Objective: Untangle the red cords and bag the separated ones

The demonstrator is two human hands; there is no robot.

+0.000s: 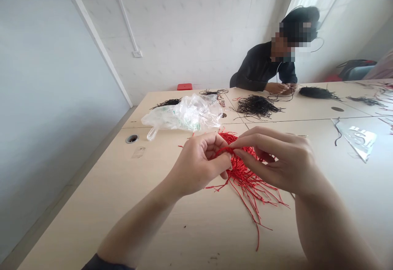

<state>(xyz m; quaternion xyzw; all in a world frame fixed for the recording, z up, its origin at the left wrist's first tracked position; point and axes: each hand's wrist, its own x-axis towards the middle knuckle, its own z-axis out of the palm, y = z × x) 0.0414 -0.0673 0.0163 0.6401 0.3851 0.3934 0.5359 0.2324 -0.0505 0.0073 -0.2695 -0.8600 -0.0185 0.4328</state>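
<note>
Mostly pale wooden table (92, 208) under red cords (245, 184) — tiled wall (190, 32) beyond.

A red cord bundle (242, 171) is recorded, composed of many thin strands. The upper part is densely knotted into a tight mass; the lower strands are loose and fanned out, the longest end (257, 239) being directed toward the wearer. The top edge is raised, with a looped strand pinched between the left hand (198, 165) and the right hand (276, 161). The loose ends are rested on a pale wooden table (184, 229).
</note>
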